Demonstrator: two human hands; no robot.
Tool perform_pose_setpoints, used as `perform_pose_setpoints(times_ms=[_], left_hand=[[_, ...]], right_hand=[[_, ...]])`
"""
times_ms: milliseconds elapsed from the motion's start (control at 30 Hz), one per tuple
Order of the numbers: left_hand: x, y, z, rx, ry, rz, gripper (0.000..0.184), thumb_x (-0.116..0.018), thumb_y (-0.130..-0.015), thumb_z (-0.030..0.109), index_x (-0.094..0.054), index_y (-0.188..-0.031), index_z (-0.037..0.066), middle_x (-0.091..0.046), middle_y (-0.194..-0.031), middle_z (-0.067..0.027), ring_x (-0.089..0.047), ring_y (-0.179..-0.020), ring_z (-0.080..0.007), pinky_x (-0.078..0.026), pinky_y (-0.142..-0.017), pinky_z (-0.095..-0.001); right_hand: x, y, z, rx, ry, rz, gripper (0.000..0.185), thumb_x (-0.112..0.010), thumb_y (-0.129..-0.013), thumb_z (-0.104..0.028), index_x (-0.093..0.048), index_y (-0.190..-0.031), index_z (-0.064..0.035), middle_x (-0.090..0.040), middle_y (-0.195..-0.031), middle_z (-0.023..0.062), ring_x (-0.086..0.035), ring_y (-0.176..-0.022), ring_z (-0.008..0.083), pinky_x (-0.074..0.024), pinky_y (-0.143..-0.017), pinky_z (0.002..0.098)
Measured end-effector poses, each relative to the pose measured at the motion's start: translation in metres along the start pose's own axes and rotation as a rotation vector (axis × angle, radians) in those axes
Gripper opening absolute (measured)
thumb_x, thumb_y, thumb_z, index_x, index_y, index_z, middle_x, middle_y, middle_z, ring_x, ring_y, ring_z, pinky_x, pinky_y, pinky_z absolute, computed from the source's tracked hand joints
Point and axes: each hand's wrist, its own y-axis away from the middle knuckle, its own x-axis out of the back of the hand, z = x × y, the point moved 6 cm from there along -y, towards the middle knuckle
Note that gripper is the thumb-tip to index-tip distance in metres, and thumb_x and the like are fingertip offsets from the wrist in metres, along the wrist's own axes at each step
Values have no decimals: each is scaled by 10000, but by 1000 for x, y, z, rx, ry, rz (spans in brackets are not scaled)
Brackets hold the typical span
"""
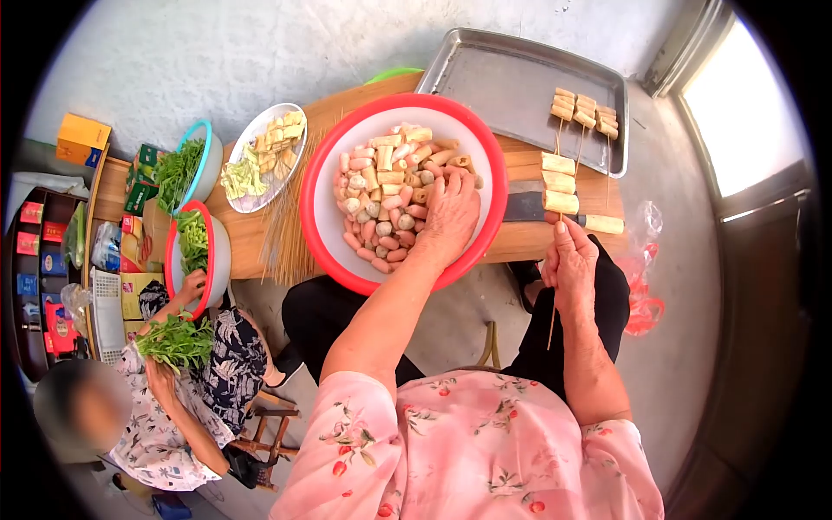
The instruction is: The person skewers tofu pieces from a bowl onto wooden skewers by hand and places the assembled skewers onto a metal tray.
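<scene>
A large red-rimmed white bowl [314, 186] holds small pink sausages [373, 232], beige rolls [384, 158] and greyish balls [384, 229]. My left hand [451, 212] reaches into its right side, fingers bent down among the pieces; what the fingertips grip is hidden. To the right of the bowl, my right hand [572, 269] is closed around a thin wooden skewer [552, 319]. Several beige rolls [559, 184] are threaded on the upper part of that skewer, above my fingers. A knife [602, 224] with a wooden handle lies just beyond my right hand.
A metal tray [494, 74] holds filled skewers [586, 111] at its right end. Loose skewers [284, 234] and an oval plate [251, 204] of cut food lie left of the bowl. Another person [186, 381] sits farther left, handling greens by a red-rimmed basin [220, 260].
</scene>
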Motion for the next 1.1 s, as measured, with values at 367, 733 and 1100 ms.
perform_pose_setpoints(times_ms=[367, 733, 1100], left_hand=[[33, 109, -64, 1071, 1951, 231, 349, -580, -900, 177, -540, -1216, 34, -621, -880, -35, -541, -656, -64, -476, -611, -192], [31, 201, -88, 1180, 2181, 333, 210, -599, -862, 215, -617, -994, 53, -631, -816, -30, -609, -713, -113, -488, -637, -237], [17, 204, -91, 1284, 2285, 404, 279, -629, -801, 227, -607, -976, 11, -629, -803, -53, -607, -684, -150, -514, -641, -287]], right_hand=[[-36, 43, 2, 53, 254, -293, 288, -491, -954, -224, -575, -1130, -12, -397, -513, -25, -330, -361, 52, -271, -345, 202], [-97, 118, 57, -30, 641, -726, 246, -499, -944, -156, -605, -1107, -6, -399, -590, -41, -357, -507, 40, -348, -471, 211], [-111, 119, 68, -34, 590, -746, 244, -503, -946, -165, -604, -1097, -2, -398, -574, -50, -345, -491, 32, -328, -455, 205]])
